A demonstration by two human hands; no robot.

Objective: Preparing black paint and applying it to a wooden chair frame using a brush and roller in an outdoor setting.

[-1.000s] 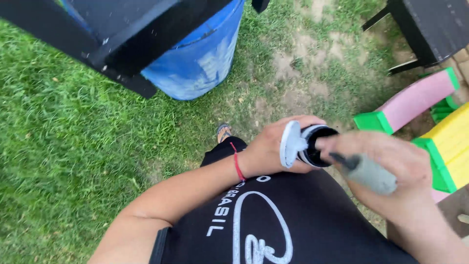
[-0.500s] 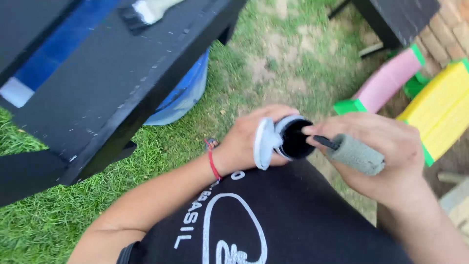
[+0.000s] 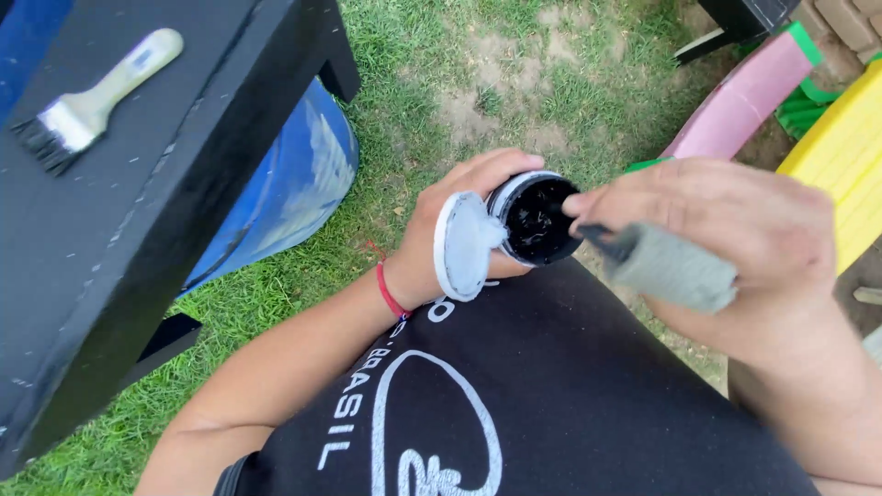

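Over grass — jar [image 3: 537, 220] mouth faces right.

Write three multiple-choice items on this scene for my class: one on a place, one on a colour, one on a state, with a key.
1. Where does the brush lie?
A. on the black table
B. on the grass
C. in the jar

2. What colour is the band on the left wrist?
A. green
B. red
C. white

3. How is the jar?
A. shut
B. open, lid beside it
C. tipped over on the grass

Key: 1 A, the brush rests on the tabletop. 2 B, a red band circles the wrist. 3 B, the left hand holds jar and white lid together, black paint showing, while the right hand brings a grey roller to the mouth.
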